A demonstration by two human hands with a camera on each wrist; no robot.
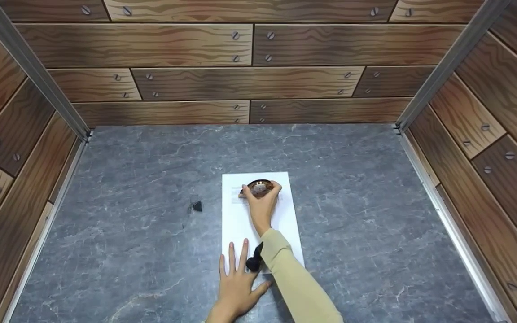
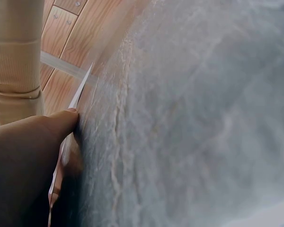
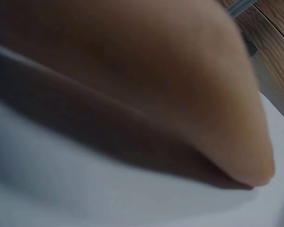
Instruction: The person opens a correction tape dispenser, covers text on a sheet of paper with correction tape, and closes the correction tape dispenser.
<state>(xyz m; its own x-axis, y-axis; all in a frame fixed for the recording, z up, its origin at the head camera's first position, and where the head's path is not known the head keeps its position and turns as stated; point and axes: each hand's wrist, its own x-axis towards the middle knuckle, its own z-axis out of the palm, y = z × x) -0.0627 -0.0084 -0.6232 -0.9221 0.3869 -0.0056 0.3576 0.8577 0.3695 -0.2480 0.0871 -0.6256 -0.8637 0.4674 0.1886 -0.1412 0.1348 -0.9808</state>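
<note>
In the head view, my right hand [image 1: 263, 206] grips a round, brown, glassy object [image 1: 259, 188] between thumb and fingers, with a shiny clear middle. It is on or just over the upper part of a white sheet of paper [image 1: 243, 224]; what it is exactly, I cannot tell. Faint grey print [image 1: 236, 195] shows beside it. My left hand [image 1: 238, 287] lies flat with spread fingers, its fingertips on the paper's lower left. The left wrist view shows the thumb [image 2: 61, 124] by the paper's edge [image 2: 80, 90]. In the right wrist view, my hand [image 3: 180, 75] hides the object.
A small black clip [image 1: 197, 206] lies on the grey marbled table [image 1: 142, 251], left of the paper. A black device [image 1: 254, 262] sits at the right wrist, close to the left hand. Wood-patterned walls [image 1: 191, 83] enclose the back and sides.
</note>
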